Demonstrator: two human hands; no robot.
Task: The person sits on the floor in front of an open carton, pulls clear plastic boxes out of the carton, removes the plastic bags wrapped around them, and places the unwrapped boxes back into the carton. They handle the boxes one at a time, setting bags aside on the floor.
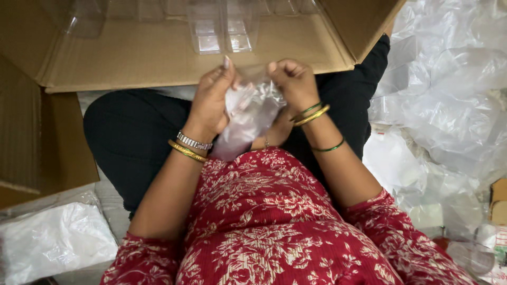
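Observation:
My left hand (212, 100) and my right hand (293, 83) both grip the top edge of a clear plastic bag (248, 117) held over my lap. The bag hangs down between my wrists, crinkled, with something pale inside that I cannot make out. My left wrist wears a silver watch and a gold bangle; my right wrist wears green and gold bangles. Just beyond my fingers lies an open cardboard box (132, 55) holding clear plastic containers (224, 31).
A heap of loose clear plastic bags (449, 105) fills the right side. A white packed plastic bag (53, 237) lies at the lower left. A box flap (31, 142) stands at the left. Small packages (496, 211) sit at the far right edge.

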